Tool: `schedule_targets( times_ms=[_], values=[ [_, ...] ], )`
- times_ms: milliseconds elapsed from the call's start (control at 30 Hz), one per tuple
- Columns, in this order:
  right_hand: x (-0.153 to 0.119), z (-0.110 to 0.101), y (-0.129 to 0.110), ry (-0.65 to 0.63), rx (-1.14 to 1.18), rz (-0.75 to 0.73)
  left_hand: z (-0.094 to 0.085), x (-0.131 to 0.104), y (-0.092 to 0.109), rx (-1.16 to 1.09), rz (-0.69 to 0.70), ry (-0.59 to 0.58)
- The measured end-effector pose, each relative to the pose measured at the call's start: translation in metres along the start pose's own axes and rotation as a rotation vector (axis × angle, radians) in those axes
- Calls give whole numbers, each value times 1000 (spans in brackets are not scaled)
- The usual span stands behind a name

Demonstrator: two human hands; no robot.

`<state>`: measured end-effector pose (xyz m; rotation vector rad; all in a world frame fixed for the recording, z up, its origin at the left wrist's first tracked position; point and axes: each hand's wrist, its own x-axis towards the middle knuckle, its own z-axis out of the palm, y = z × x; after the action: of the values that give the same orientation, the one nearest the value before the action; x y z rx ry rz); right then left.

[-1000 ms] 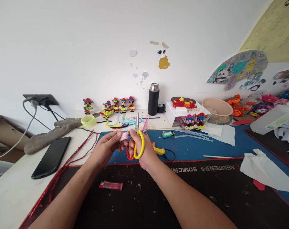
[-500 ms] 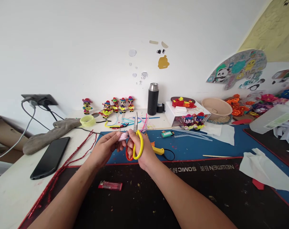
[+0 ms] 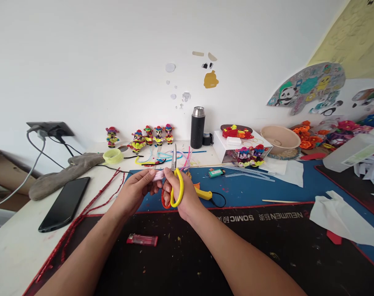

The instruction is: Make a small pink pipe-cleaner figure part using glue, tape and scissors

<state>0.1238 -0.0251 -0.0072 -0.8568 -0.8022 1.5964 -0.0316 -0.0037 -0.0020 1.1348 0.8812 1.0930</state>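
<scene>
Between the thumb and fingers of my left hand [image 3: 141, 183] is a small pale pink fuzzy piece [image 3: 158, 176], pinched above the blue mat. My right hand [image 3: 183, 190] has scissors [image 3: 181, 191] hooked on it, with one yellow and one red-orange handle loop and the blades pointing up and away. The right thumb and fingertips also touch the right end of the pink piece. Fingers hide part of that piece. Just beyond my right hand lies a yellow-handled tool [image 3: 204, 194] with a black cord, partly covered.
A red lighter [image 3: 142, 239] lies on the black mat [image 3: 162, 271]. To the left are a phone [image 3: 64, 204] and red fuzzy stems [image 3: 91, 201]. Small dolls [image 3: 138, 141], a black thermos [image 3: 197, 129] and a white box [image 3: 218, 150] stand along the wall.
Both hands remain close together around the pink piece. The scissors have shifted very slightly left within the view, and the whole scene has moved a little with the camera.
</scene>
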Motion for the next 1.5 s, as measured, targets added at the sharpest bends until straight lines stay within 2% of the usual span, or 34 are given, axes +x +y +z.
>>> schedule_targets(
  times_ms=[267, 467, 767, 1100, 1333, 1500],
  values=[
    [-1, 0, 1, -37, -2, -21, -1, 1, -1, -20, 1, -21],
    [0, 1, 1, -6, 14, 4, -1, 0, -1, -51, 6, 39],
    [-1, 2, 4, -26, -1, -7, 0, 0, -1, -37, -13, 55],
    [0, 0, 5, -39, -52, -43, -1, -1, -1, 11, -16, 16],
    [3, -2, 6, -22, -42, -85, -1, -1, -2, -43, -5, -75],
    [3, -1, 4, -14, -66, -72, 0, -1, -2, -11, -19, -67]
  ],
)
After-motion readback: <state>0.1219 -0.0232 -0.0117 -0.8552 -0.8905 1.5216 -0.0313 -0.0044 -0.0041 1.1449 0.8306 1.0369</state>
